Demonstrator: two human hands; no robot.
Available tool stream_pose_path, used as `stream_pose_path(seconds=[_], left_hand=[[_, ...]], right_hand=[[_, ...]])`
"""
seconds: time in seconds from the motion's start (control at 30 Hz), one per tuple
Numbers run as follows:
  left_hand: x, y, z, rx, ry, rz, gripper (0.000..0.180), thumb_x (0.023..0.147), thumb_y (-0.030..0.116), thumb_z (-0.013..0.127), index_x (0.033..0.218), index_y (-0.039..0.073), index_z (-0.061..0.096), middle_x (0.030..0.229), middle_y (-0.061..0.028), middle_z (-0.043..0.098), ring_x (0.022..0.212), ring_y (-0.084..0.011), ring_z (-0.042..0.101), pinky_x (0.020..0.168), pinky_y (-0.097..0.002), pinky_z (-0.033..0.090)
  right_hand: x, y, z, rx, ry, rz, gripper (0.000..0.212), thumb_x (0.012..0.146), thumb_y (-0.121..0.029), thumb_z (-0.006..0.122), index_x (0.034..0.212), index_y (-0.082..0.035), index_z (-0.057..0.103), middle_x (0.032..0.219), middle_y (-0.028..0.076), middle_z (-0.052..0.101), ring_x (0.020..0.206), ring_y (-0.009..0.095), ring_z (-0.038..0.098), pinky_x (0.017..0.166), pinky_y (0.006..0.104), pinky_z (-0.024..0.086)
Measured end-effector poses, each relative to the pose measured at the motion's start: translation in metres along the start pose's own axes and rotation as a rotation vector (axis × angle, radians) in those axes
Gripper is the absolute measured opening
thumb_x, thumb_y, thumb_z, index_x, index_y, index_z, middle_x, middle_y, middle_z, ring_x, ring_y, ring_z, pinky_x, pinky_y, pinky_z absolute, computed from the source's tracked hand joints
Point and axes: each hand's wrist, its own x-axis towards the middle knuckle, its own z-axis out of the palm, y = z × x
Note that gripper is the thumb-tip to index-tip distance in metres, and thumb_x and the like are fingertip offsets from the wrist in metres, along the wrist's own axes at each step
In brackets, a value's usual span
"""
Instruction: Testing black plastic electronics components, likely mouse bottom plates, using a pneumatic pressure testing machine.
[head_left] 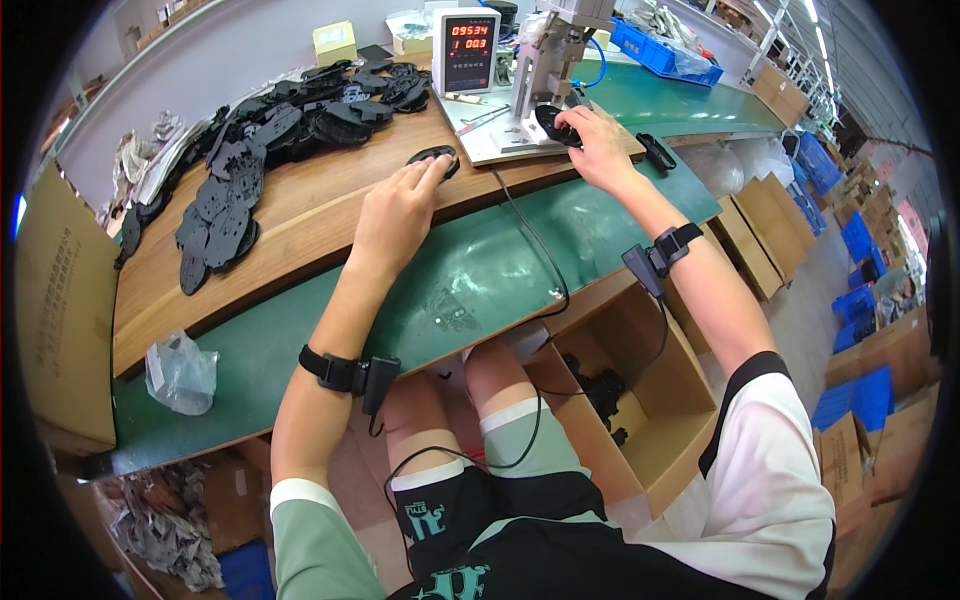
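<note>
My left hand (400,205) rests near the right edge of the wooden board, its fingers closed on a flat, rounded black plastic part (447,166). Farther right, my right hand (600,148) grips another black plastic part (548,122) at the base of a small metal bench press (538,70). The fingertips partly cover that piece, and how it sits in the fixture cannot be made out. Behind my left hand, many similar black plastic parts (285,128) lie in overlapping rows on the wooden board (310,220).
A counter box with red digits (466,62) stands beside the press. A black cable (540,245) hangs over the green bench edge. An open carton (665,420) with black pieces stands below. A clear plastic bag (182,372) lies at left, a blue crate (665,50) at the back.
</note>
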Motion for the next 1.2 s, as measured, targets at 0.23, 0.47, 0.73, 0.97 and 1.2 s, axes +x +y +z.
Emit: stream_pose_path(seconds=[0.23,0.47,0.73,0.97,1.2], left_hand=[[0.058,0.054,0.041,0.218,-0.12,0.264,0.048,0.097,0.008,0.059,0.145,0.006,0.056,0.141,-0.0209,0.067,0.133,-0.0346,0.064,0.11,-0.0456,0.053],[0.133,0.071,0.127,0.365,-0.088,0.362,0.047,0.099,0.012,0.06,0.146,0.007,0.055,0.139,-0.0237,0.065,0.135,-0.038,0.062,0.11,-0.0501,0.051],[0.151,0.076,0.135,0.157,-0.219,0.202,0.042,0.093,-0.001,0.061,0.134,0.007,0.056,0.116,-0.0213,0.072,0.106,-0.0381,0.074,0.089,-0.047,0.06],[0.146,0.069,0.137,0.175,-0.176,0.276,0.04,0.095,0.0,0.057,0.135,0.001,0.055,0.124,-0.0235,0.071,0.12,-0.0379,0.069,0.101,-0.0456,0.057],[0.144,0.071,0.139,0.036,-0.195,0.208,0.054,0.094,-0.002,0.057,0.147,0.007,0.05,0.111,-0.0209,0.071,0.102,-0.042,0.071,0.094,-0.051,0.056]], right_hand=[[-0.043,-0.066,-0.049,0.246,0.4,0.17,0.024,0.089,0.006,0.065,0.111,-0.003,0.067,0.105,0.014,0.069,0.103,0.035,0.067,0.086,0.0446,0.054],[-0.257,-0.132,-0.076,0.331,0.434,0.564,0.022,0.09,0.008,0.062,0.111,0.0,0.062,0.111,0.018,0.065,0.103,0.035,0.065,0.092,0.0403,0.052],[-0.512,-0.126,-0.034,0.146,0.022,1.149,0.021,0.093,-0.003,0.06,0.114,-0.002,0.065,0.111,0.019,0.065,0.11,0.04,0.062,0.099,0.0469,0.048],[-0.593,-0.103,0.044,0.38,-0.331,1.412,0.031,0.098,-0.021,0.063,0.122,-0.003,0.067,0.126,0.026,0.068,0.115,0.046,0.064,0.099,0.0463,0.051],[-0.397,-0.11,0.026,0.251,-0.022,0.776,0.038,0.095,-0.01,0.066,0.133,-0.006,0.062,0.147,0.019,0.058,0.135,0.041,0.054,0.115,0.0486,0.041]])
